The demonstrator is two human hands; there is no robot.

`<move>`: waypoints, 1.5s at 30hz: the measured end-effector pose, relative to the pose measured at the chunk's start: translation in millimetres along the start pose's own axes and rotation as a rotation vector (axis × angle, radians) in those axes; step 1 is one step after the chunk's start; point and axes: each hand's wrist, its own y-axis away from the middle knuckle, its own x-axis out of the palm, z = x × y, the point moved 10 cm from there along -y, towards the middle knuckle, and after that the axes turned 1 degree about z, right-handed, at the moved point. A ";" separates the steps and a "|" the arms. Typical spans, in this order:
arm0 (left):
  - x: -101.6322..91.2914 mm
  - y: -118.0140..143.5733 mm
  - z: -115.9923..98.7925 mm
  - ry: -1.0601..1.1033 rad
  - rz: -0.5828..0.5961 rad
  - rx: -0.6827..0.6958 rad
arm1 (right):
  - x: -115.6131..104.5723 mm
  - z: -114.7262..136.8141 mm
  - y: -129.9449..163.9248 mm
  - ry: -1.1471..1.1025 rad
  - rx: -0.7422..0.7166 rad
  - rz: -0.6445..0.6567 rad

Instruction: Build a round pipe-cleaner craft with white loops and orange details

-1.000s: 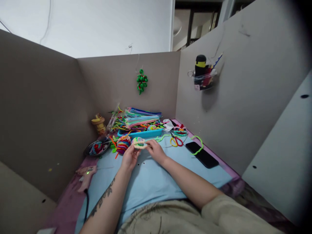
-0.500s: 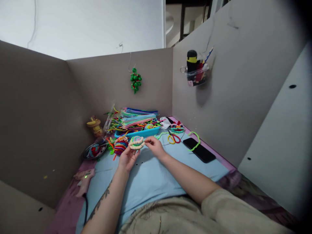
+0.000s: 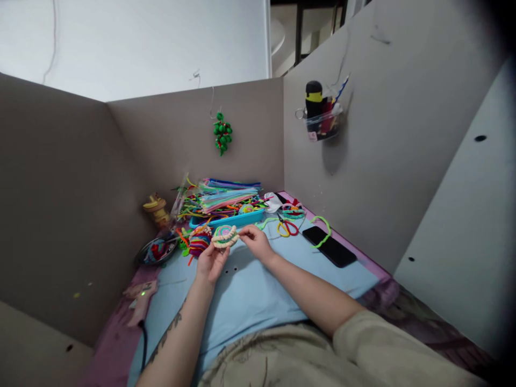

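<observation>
Coiling looked mostly done: the left hand (image 3: 210, 262) pinched the pipe-cleaner disc (image 3: 224, 236) while the right hand (image 3: 257, 242) gripped its loose end beside it.

Head camera looks forward and down; near the hands, walled desk beyond.

Fuzzy pipe-cleaner coil (image 3: 224, 235), matt blue paper mat (image 3: 258, 290), glossy black phone (image 3: 329, 246), plastic blue tray (image 3: 234, 220)

No readable text, small label on wall-hung clear holder (image 3: 322, 124) perhaps printed, too blurred
</observation>
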 end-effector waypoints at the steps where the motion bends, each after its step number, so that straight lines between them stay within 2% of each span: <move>1: -1.1 -0.2 -0.5 0.008 -0.009 0.007 | -1.3 1.7 -0.1 0.027 -0.008 -0.006; 4: -3.9 -1.2 -1.0 0.022 -0.036 0.026 | 0.5 10.8 1.8 0.134 -0.064 0.015; 9: -3.4 -1.5 -1.1 0.062 -0.068 0.051 | 23.0 38.1 14.5 0.367 -0.252 0.148; 14: 3.1 -1.1 -2.1 0.050 -0.038 0.080 | 33.3 51.7 22.8 0.588 -0.298 0.188; 18: 2.8 -1.0 -0.2 0.040 -0.053 0.087 | 38.3 55.9 26.2 0.608 -0.324 0.219; 22: 3.7 1.0 -0.5 0.075 -0.064 0.093 | 45.5 49.7 28.0 0.576 -0.337 0.282; 29: 9.4 4.5 3.9 0.071 -0.013 0.026 | 32.8 37.8 20.0 0.618 -0.337 0.201; 34: 5.6 4.6 2.6 0.128 -0.069 0.036 | 27.1 41.2 17.3 0.682 -0.360 0.175; 40: 0.1 4.9 2.2 0.203 -0.149 0.037 | 40.3 46.9 22.8 0.796 -0.423 0.269; 45: 2.7 5.1 5.7 0.195 -0.152 0.011 | 31.6 41.9 17.5 0.739 -0.332 0.166</move>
